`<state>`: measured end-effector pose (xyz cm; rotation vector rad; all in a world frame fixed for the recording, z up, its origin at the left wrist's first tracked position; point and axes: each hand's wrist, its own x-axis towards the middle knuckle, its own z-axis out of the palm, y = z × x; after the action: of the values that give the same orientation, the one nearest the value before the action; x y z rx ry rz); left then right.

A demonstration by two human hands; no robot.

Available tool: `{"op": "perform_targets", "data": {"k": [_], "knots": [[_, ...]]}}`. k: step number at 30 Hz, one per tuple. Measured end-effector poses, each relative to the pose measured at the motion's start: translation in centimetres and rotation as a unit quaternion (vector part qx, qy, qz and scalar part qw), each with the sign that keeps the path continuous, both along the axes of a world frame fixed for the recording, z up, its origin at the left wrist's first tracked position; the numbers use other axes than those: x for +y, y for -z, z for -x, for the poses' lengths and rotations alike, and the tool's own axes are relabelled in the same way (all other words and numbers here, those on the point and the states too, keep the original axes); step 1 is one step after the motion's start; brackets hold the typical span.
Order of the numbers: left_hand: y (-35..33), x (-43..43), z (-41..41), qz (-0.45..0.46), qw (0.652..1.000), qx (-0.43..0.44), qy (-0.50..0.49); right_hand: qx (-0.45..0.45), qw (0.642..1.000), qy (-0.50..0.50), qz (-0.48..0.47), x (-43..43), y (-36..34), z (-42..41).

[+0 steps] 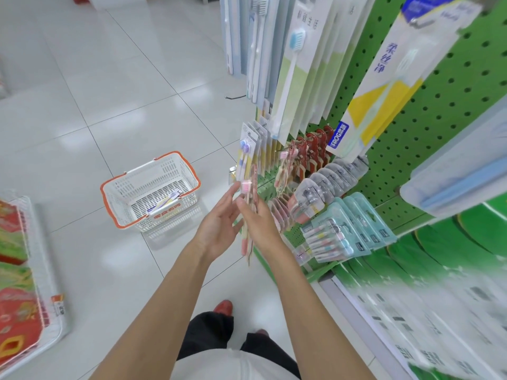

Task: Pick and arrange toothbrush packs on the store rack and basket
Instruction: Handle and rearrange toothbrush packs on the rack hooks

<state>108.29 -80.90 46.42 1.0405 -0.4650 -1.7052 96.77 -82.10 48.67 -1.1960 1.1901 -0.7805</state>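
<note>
A pink toothbrush pack [247,215] stands upright between my hands, in front of the green pegboard rack [439,111]. My right hand [260,226] grips it from the right side. Beside it on the left is my left hand [219,226], fingers spread, palm toward the pack and fingertips near its top. More toothbrush packs [251,149] hang on hooks just above, and large packs [293,64] hang higher. On the floor to the left sits a white basket with orange rim [109,187], holding a toothbrush pack [166,201].
Nail clipper packs [329,176] and teal blister packs [345,229] hang lower on the rack. A white wire shelf with red goods [22,270] stands at the left. A bare hook [234,97] sticks out from the rack. White floor tiles [109,78] lie between the shelves.
</note>
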Motion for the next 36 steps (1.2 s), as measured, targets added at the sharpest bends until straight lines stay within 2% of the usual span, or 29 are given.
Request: {"op": "perform_targets", "data": {"k": [3, 9, 16, 29, 36], "knots": [[-0.2, -0.7, 0.7, 0.003, 1.0, -0.021, 0.016, 0.039, 0.995, 0.088, -0.016, -0.5, 0.5, 0.9], [-0.8, -5.4, 2.0, 0.014, 0.98, -0.186, 0.075, 0.108, 0.974, 0.199, -0.012, -3.2, 2.1, 2.6], [-2.1, -9.8, 3.1, 0.054, 0.953, -0.263, 0.139, 0.163, 0.962, 0.218, 0.008, -7.4, 1.2, 3.2], [-2.0, -12.4, 3.2, 0.063, 0.938, -0.297, 0.165, 0.222, 0.953, 0.207, 0.019, -10.8, 1.7, 2.0], [-1.3, -13.4, 2.8, 0.078, 0.933, -0.308, 0.171, 0.236, 0.951, 0.202, -0.005, -11.1, 2.3, 1.3]]}}
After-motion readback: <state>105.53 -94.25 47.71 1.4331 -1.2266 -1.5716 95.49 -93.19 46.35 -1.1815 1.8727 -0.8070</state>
